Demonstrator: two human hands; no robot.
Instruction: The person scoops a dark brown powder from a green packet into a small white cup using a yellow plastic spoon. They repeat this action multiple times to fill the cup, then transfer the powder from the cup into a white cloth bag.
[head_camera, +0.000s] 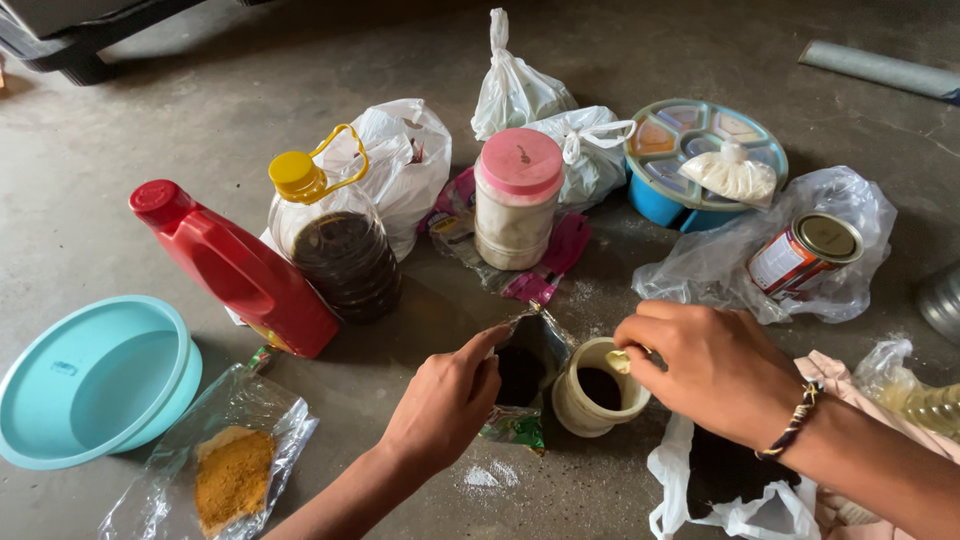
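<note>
In the lower middle of the frame a small foil pouch (522, 375) stands open on the floor, with something dark inside. The left hand (447, 400) pinches the pouch's top edge with its fingers closed on it. Just to the right, touching the pouch, sits a small cream cup (583, 405) with dark stuff in it. The right hand (710, 370) hangs over the cup and pinches a small pale spoon (620, 361) between its fingertips. A thread bracelet (795, 422) goes around that wrist.

A bit of white powder (482, 476) is spilled on the floor below the pouch. A white plastic bag (730, 495) lies under the right arm.

Farther up, in the middle, stands a jar with a pink lid (517, 198). To its left are a bottle of dark oil with a yellow cap (335, 235) and a red jug (235, 265) that leans over. Tied white bags (515, 90) sit behind them. At the upper right is a round spice tray (705, 150) with a small bag of white grains on it, and a tin can (805, 252) lies on clear plastic.

At the lower left are a light blue bowl (95, 380) and a clear bag of orange powder (232, 478).

Everything sits on a gray concrete floor (150, 110), dusty and bare. Dark furniture (80, 35) shows in the upper left corner.
</note>
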